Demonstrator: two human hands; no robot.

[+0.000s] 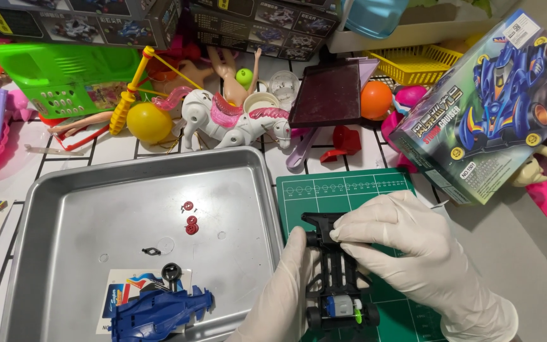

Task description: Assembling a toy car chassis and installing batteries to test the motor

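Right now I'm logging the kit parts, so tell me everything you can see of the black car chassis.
The black car chassis looks like moulded plastic, a long open frame lying flat on the green cutting mat. Small black wheels sit at its near end, beside a silver motor and a light-green gear. Both gloved hands touch it: the left hand steadies its side, the right hand pinches its far end.

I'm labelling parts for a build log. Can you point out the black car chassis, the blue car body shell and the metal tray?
black car chassis (338, 278), head view, middle frame.
blue car body shell (156, 311), head view, centre.
metal tray (96, 180), head view, far rim.

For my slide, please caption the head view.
Gloved hands hold a black toy-car chassis beside a metal tray.
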